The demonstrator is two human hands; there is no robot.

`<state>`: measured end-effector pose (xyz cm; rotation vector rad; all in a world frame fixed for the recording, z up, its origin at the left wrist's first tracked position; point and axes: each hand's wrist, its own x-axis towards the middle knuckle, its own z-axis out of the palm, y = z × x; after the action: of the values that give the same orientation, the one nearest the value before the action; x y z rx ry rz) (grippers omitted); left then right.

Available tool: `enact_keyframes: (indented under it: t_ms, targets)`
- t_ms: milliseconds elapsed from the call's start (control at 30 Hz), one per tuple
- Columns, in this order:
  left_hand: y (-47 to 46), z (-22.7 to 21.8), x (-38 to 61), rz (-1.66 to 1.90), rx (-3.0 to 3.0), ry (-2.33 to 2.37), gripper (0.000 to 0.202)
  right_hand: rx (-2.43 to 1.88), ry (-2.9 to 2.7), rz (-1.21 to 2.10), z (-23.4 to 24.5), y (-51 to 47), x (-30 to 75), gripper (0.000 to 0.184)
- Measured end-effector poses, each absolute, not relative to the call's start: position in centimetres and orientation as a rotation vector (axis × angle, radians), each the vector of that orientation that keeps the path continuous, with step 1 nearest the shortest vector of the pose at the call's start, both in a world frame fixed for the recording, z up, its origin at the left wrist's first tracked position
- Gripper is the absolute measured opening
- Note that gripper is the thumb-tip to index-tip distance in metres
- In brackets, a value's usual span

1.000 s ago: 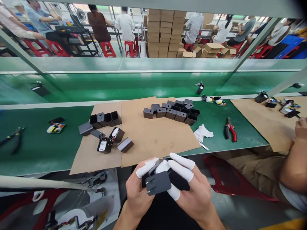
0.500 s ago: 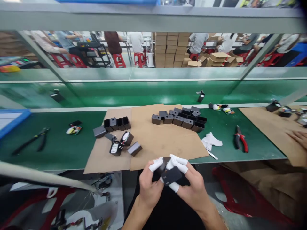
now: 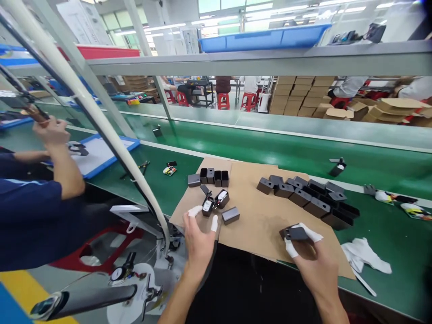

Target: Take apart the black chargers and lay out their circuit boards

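Note:
White finger cots cover the fingertips of both my hands. My left hand [image 3: 200, 238] is open over the cardboard's near left part, thumb and fingers spread and nothing between them. Just beyond its fingertips lie two opened black device units [image 3: 208, 206] with white labels and wiring showing. A closed dark grey casing [image 3: 231, 215] rests to the right of its thumb. My right hand [image 3: 317, 258] grips a small black casing [image 3: 294, 233] between thumb and fingers, above the cardboard's front right; the fingers partly cover it.
Black box casings [image 3: 307, 198] stand in rows on the cardboard [image 3: 249, 193], with a smaller row [image 3: 216, 176] at left. A white cloth [image 3: 366, 255] and a thin white stick [image 3: 364, 282] lie at right. Pliers [image 3: 143, 167] are at left. A co-worker's arm [image 3: 64, 166] and a slanting pole [image 3: 111, 126] are further left.
The view has swung left and up. My hands have parted: the left has let go of the black casing and reached left towards the opened units, while the right keeps hold of it.

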<state>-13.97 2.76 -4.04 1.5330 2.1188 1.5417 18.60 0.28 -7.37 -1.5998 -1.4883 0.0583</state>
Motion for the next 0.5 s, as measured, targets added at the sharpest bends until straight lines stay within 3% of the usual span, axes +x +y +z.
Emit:
enact_keyframes:
  t_ms: [100,300,500]
  targets:
    - [4.9,-4.0,-16.5,1.328,1.448,2.022,0.036,-1.580,-1.505,0.061,-8.1,0.3,18.2,0.063]
    - [8.4,-4.3,-18.7,1.333,1.469,1.846,0.032,-1.539,-1.529,0.039,-8.2,0.2,17.9,0.060]
    - [10.2,-3.9,-18.9,1.177,1.693,1.606,0.051,-1.543,-1.535,0.017,-8.6,0.4,17.9,0.059]
